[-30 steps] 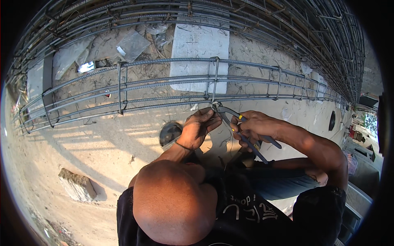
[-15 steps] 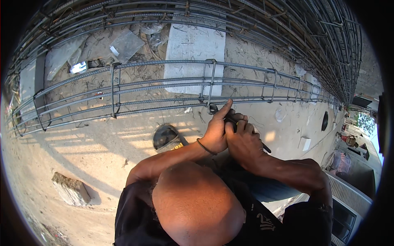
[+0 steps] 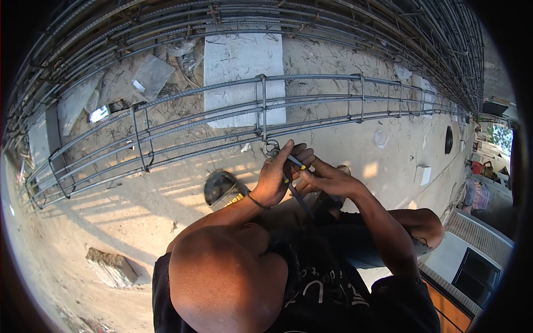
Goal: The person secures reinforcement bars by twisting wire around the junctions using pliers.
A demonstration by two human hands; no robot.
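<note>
My left hand (image 3: 271,182) is closed round a pair of pincers (image 3: 296,161), thumb pointing up toward the steel. My right hand (image 3: 335,182) grips the pincers from the other side, its fingers partly hidden behind the handles. The dark handles stand spread apart, with yellow showing near one tip. The rounded pincer head lies at the lower bar of a long rebar cage (image 3: 211,115), just under a square stirrup (image 3: 264,105). Whether the jaws hold tie wire is too small to tell.
Stacked rebar cages (image 3: 344,22) run along the far side. A pale board (image 3: 242,66) lies on the ground beyond the cage, with wire scraps. A concrete block (image 3: 111,267) lies at lower left, and a shoe (image 3: 221,187) stands near my left forearm. A white block (image 3: 422,175) is at right.
The pincers' handles have spread apart. My right hand has turned and loosened from its tight wrap round them. The view has shifted, so the cage appears further left.
</note>
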